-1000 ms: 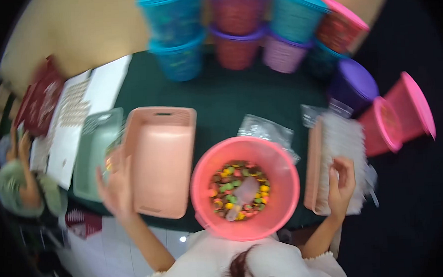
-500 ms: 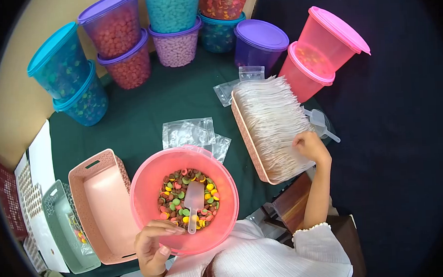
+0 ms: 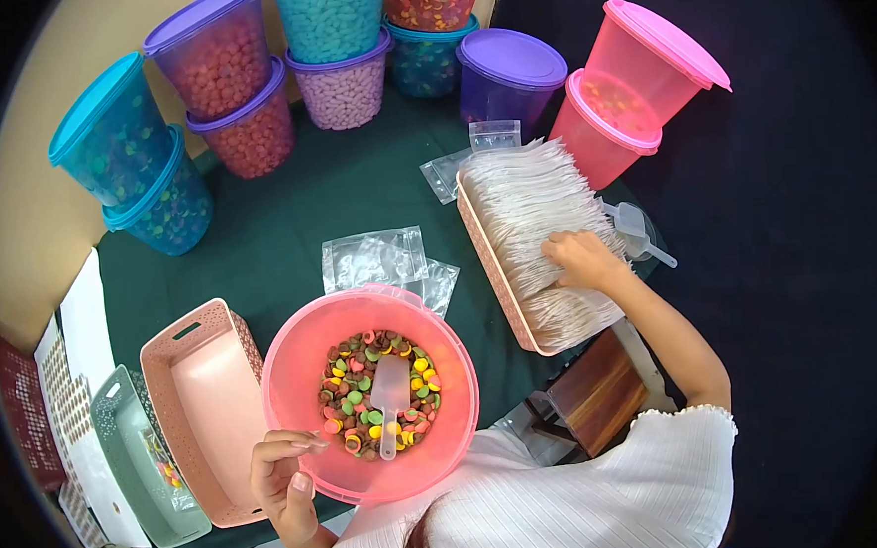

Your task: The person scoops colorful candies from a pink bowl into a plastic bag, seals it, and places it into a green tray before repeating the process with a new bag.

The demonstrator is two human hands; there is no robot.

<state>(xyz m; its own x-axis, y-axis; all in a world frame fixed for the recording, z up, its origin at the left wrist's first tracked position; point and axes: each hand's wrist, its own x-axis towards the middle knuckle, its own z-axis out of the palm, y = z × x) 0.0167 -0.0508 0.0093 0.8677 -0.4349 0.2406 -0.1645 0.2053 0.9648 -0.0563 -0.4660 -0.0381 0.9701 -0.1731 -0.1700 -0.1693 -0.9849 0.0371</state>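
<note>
Left hand [image 3: 285, 473] grips the rim of the pink tub [image 3: 299, 356] of sweets, scoop [image 3: 389, 391] inside — right hand [image 3: 582, 260] rests loose-fingered on the bags [image 3: 534, 204] in the tray [image 3: 485, 252].

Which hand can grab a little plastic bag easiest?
The right hand, most likely. It already rests on the row of bags in the tray. The left hand is across at the pink tub, gripping its rim.

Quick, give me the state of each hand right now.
Left hand: gripping the rim of the pink tub of candy.
Right hand: fingers down on the stack of plastic bags, no clear grip.
</note>
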